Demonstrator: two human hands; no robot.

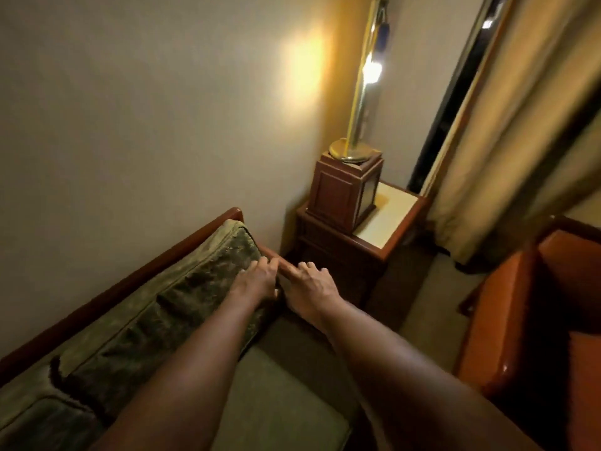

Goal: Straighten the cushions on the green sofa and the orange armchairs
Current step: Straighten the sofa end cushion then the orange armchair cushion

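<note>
Cushions: you can see two green back cushions [182,288] along the sofa [283,395], long axes following the wall; the nearer one is cut off at the frame's edge. Your left hand [257,276] lies fingers-spread on the far cushion's end, your right hand [310,281] rests loosely spread on the wooden armrest [279,258] beside it. One orange armchair [527,320] shows partly, right.

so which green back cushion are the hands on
The patterned back cushion at the sofa's end by the side table; left hand rests on it, the other cushion lies untouched.
</note>
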